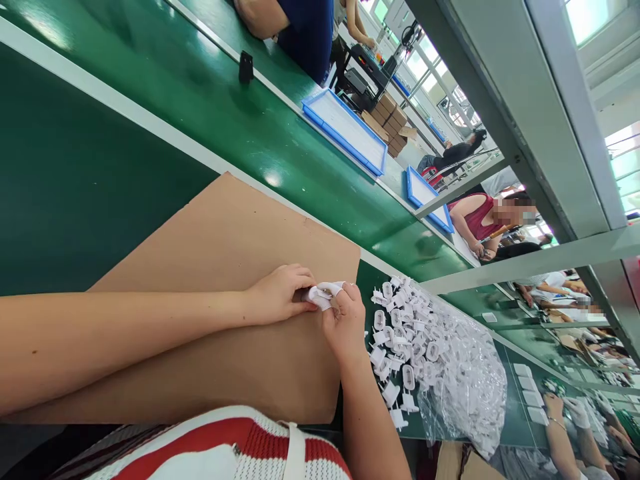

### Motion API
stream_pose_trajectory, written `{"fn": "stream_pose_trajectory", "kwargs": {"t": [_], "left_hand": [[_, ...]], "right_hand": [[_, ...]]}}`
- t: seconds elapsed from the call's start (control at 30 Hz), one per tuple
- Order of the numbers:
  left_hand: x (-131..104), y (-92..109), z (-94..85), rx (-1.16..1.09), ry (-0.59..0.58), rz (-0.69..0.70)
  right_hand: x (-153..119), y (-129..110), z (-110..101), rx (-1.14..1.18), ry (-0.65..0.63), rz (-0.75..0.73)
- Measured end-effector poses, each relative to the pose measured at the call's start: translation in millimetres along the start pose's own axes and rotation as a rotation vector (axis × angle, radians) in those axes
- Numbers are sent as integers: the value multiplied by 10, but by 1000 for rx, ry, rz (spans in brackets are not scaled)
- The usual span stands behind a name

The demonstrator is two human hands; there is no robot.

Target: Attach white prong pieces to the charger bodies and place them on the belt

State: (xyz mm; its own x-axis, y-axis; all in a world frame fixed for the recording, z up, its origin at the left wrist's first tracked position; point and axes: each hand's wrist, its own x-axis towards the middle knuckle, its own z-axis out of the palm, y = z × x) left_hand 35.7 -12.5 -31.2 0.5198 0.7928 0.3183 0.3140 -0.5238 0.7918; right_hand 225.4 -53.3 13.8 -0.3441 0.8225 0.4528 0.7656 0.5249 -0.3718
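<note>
A small white plastic part (320,297) is held between my two hands above a brown cardboard sheet (240,247). My left hand (283,293) grips its left end between thumb and fingers. My right hand (345,317) pinches its right side, with white covering on some fingertips. Just right of my right hand, many loose white plastic parts (400,327) lie in a heap that runs into a clear plastic bag (465,367).
Beyond the cardboard runs a green conveyor belt (200,113) with a black block (245,67) at its far edge. Blue-rimmed trays (345,133) stand past it. A metal frame (525,257) crosses at right. Other people sit along the line; a co-worker's hands (555,407) are at lower right.
</note>
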Motion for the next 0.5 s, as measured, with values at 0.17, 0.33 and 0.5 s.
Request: {"fn": "stream_pose_trajectory", "kwargs": {"t": [0.17, 0.33, 0.5], "left_hand": [[19, -21, 1, 1, -5, 6], [34, -1, 5, 37, 0, -11], [45, -28, 5, 66, 36, -70]], "right_hand": [[27, 17, 18, -90, -51, 26], [52, 10, 77, -191, -121, 126], [25, 13, 156, -214, -140, 265]]}}
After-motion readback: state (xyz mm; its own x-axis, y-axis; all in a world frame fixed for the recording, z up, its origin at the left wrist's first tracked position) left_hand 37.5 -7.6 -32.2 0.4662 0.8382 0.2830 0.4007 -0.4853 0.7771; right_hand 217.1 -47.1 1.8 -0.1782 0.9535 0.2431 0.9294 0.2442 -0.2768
